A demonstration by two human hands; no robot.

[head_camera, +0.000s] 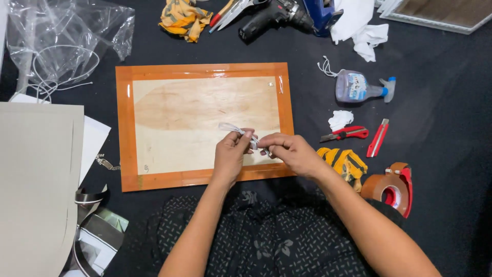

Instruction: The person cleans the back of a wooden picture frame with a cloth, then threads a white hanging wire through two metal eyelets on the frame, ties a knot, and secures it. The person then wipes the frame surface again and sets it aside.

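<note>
Patterned dark cloth (pixel 256 246) over the person's lap fills the near edge of the black floor mat (pixel 451 128), forearms reaching out above it. Left hand (pixel 230 154) and right hand (pixel 289 153) meet over the near edge of a wooden picture frame (pixel 125 128), which lies back-side up: glossy orange-brown border, pale plywood backing panel (pixel 200 118) with visible grain. Both hands pinch a thin, whitish cord (pixel 233 128), fingertips closed on it; a soft loop of it arcs off to the left above the panel. Just right of the right wrist, a crumpled yellow-and-grey glove (pixel 348 163); beyond it a brown tape roll in a red dispenser (pixel 392 187). Further right on the mat: red-handled pliers (pixel 346 134), a red utility knife (pixel 378 137), a small wad of white tissue (pixel 340 119), a clear plastic spray bottle (pixel 359 87) lying on its side. Far edge: black cordless drill (pixel 271 15), second glove (pixel 184 19), white rag (pixel 361 25). Far-left corner, crinkled clear plastic film (pixel 61 41); left edge, flat grey cardboard sheet (pixel 36 184).
</note>
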